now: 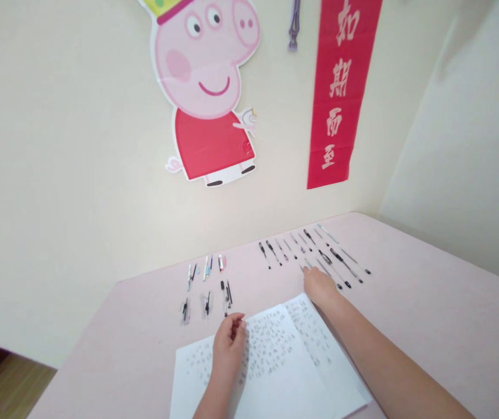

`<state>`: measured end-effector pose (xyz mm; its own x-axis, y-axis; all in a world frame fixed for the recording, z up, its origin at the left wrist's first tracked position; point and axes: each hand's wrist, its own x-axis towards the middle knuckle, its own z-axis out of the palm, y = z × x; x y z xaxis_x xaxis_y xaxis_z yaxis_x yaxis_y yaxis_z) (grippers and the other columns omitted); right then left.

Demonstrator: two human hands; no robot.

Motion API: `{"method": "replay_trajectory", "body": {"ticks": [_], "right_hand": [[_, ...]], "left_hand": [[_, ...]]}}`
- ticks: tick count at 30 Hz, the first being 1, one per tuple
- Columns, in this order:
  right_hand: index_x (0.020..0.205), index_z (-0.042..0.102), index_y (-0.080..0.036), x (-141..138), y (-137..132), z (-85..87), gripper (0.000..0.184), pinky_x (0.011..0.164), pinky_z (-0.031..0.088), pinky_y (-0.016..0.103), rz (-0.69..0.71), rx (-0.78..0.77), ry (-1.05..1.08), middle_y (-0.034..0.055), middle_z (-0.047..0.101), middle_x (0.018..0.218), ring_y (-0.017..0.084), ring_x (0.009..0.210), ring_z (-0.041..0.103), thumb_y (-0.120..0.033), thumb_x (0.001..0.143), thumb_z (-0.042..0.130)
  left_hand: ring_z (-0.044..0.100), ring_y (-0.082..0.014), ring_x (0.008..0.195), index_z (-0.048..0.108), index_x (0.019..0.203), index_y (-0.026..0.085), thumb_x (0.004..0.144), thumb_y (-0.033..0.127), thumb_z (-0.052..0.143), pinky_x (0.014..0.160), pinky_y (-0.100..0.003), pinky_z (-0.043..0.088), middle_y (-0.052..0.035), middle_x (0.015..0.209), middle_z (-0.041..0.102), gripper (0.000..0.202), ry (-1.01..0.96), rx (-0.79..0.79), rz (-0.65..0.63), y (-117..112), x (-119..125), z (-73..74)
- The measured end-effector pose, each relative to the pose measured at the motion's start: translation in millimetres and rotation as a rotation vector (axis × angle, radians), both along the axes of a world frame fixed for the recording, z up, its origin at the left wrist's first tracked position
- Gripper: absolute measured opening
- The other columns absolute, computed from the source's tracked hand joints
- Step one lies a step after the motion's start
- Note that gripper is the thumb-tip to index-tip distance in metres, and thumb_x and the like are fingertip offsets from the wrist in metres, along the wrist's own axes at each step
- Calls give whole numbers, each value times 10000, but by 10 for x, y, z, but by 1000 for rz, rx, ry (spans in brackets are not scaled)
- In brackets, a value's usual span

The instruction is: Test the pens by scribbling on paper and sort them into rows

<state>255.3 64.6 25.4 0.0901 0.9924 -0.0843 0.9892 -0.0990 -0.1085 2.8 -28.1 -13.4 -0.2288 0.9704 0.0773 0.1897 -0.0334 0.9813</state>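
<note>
My left hand is half open, fingers loosely curled, over white handwritten paper sheets; nothing shows in its grasp. My right hand, fingers together, is at a slim grey stick-shaped piece; I cannot tell whether it grips it. Beyond it, slim black-and-clear plastic pens lie in rows on the pale pink counter.

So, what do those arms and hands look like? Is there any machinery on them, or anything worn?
No machinery shows: the left hand and right hand are a person's, ungloved. The visible forearms have no sleeves, cables or printed markings, and no watch or bracelet shows at either wrist. Some fingers are hidden, so I can't rule out rings.
</note>
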Motion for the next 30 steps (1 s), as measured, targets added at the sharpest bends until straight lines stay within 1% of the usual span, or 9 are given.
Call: {"method": "replay_trajectory", "body": {"ticks": [4,6,9,11,16,20,26,28,30], "right_hand": [[1200,535,-115,-64,-22,81,353,730,424,304,35,75,19,185,585,1078,249,937,628,-113,910,334],[1215,534,-130,-124,-53,127,346,746,415,301,75,129,58,173,583,1093,246,950,618,-156,922,351],[1208,551,-153,-240,-121,165,339,751,406,287,160,164,135,141,591,1099,231,939,613,-195,914,385],[1166,579,-164,-329,-176,169,318,753,398,271,220,165,185,117,602,1085,214,933,609,-205,905,402],[1037,616,-159,-582,-313,177,243,736,385,263,352,136,303,90,625,1014,189,865,610,-203,876,439],[957,617,-158,-815,-405,203,192,708,385,275,443,100,323,88,639,961,203,843,610,-215,858,463],[1017,603,-169,-1188,-457,163,218,700,404,283,582,73,332,92,639,983,215,855,612,-231,837,498],[1044,600,-173,-1299,-437,139,237,690,413,279,622,91,319,91,632,997,208,836,613,-210,835,493],[1017,613,-173,-1396,-403,115,221,687,421,274,658,137,305,88,628,988,199,827,604,-188,837,486]], "left_hand": [[558,-157,616,633,855,163,666,422,658,594,-292,450,-23,681,609,321,-95,-19,16,5,-5,13],[547,-142,608,616,895,170,657,429,666,574,-274,442,-8,691,592,356,-179,-27,110,5,-19,46],[525,-102,602,586,975,198,671,424,657,561,-237,429,8,771,573,386,-311,-41,315,0,-48,116],[509,-78,587,566,987,211,678,403,651,543,-215,415,18,796,549,373,-390,-41,375,-1,-67,156],[501,-62,587,541,989,218,693,350,634,531,-197,403,23,817,527,337,-454,-48,383,7,-79,186],[489,-65,591,537,972,218,692,344,632,527,-191,393,35,774,511,321,-472,-47,391,9,-68,186],[481,-72,595,539,948,209,691,341,640,517,-188,387,36,737,514,306,-491,-31,382,5,-84,164],[483,-71,594,540,949,207,687,340,646,516,-189,387,32,750,526,313,-495,-24,380,7,-94,148],[488,-74,592,540,951,203,681,345,653,514,-192,387,29,752,534,325,-499,-22,383,9,-104,133]]}}
